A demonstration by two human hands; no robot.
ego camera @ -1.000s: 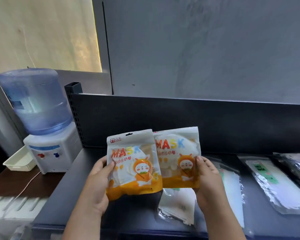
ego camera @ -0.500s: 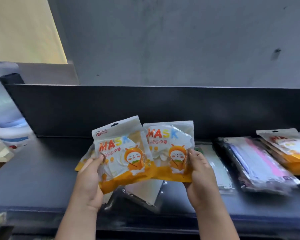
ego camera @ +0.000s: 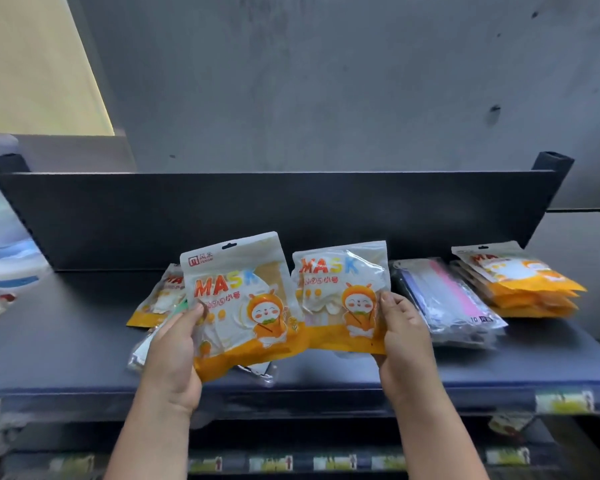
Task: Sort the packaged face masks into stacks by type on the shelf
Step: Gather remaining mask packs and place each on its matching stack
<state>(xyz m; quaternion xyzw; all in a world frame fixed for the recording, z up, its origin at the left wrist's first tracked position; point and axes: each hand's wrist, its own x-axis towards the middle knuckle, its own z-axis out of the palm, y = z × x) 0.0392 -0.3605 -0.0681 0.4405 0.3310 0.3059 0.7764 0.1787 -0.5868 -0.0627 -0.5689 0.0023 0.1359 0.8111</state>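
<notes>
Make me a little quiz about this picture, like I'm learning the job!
1. True or false: the left hand holds an orange-and-white plastic mask packet.
2. Where on the dark metal shelf is the stack of orange packets? A far right, B far left, C middle.
3. Fill in: beside the right hand and its matching packet lie clear plastic packs showing a bright ___ strip.
Key: 1 true; 2 A; 3 pink.
</notes>
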